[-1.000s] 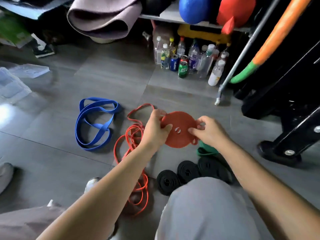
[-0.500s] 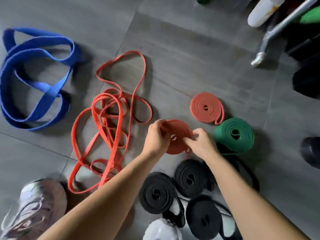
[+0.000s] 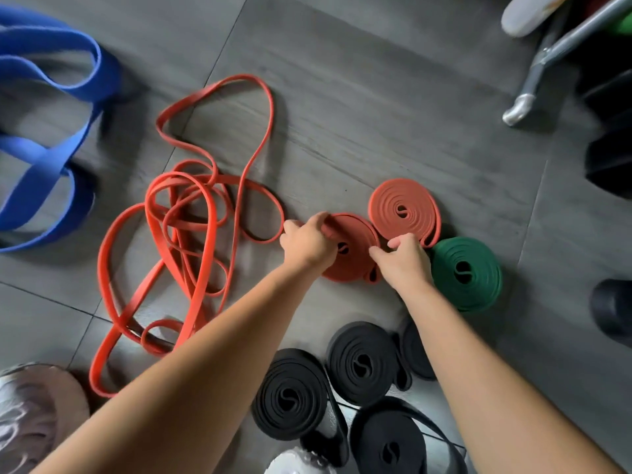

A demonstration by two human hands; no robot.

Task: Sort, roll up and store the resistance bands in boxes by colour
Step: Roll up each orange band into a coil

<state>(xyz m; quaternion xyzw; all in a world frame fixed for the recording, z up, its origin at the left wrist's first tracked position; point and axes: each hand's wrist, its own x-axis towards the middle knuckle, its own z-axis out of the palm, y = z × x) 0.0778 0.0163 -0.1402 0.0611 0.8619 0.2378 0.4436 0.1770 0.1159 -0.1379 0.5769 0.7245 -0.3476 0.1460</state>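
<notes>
Left hand [image 3: 309,242], right hand [image 3: 403,263] gripping red roll [image 3: 354,268] edges

— Light's soft, coming from left of the fingers [image 3: 319,220]: shadows fall rightward, see the green roll [image 3: 465,271].
— Sharp at the red roll [image 3: 355,265] between them, though. Far left of them the blue band [image 3: 51,80] smears, and the shoe [image 3: 30,415] below blurs and stretches.
</notes>
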